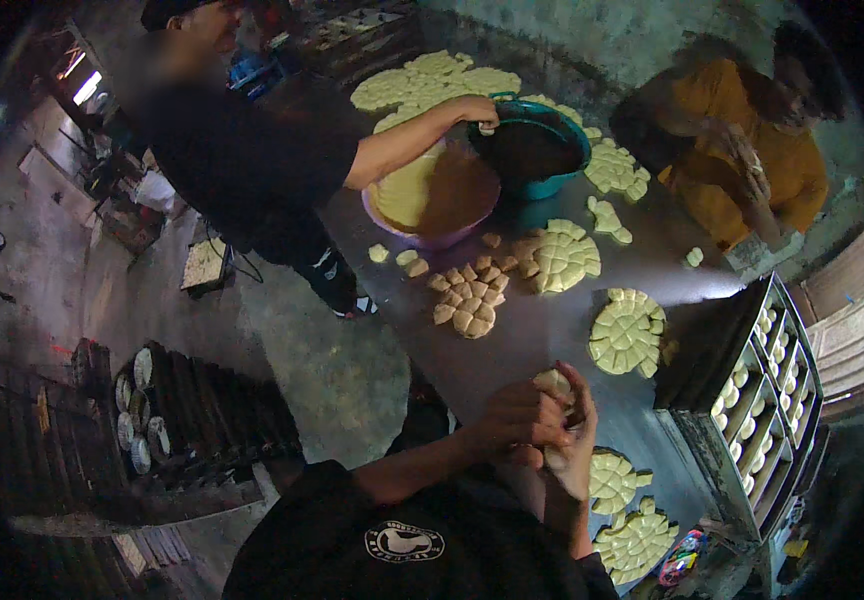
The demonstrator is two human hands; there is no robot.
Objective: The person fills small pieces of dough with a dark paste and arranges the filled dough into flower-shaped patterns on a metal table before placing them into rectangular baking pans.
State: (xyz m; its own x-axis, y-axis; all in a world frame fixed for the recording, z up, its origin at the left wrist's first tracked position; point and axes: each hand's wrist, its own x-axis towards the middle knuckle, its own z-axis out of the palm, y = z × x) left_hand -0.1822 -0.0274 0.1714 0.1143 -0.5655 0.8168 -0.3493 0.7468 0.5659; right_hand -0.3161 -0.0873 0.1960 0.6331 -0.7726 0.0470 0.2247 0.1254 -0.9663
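Note:
Over the near edge of a metal table [512, 345], my two hands are pressed together around a piece of pale dough [553, 383]. My left hand [518, 420] has its fingers curled against the dough from the left. On the other side my right hand [578, 440] cups it, fingers bent upward; part of the dough is hidden by both. Just beyond my hands lies a round of yellow dough cut into pieces [627, 332]. Closer to my right forearm are two more cut rounds of yellow dough [637, 540]. A cluster of brown dough pieces [472, 297] rests farther left.
Across the table stand a pinkish-purple basin [432, 240] holding dough and a green basin [549, 187], gripped by a co-worker [242, 150]. A person in orange [737, 150] works at the far right. Trays of dough balls [752, 400] stand at right; dark trays [212, 400] are stacked at left.

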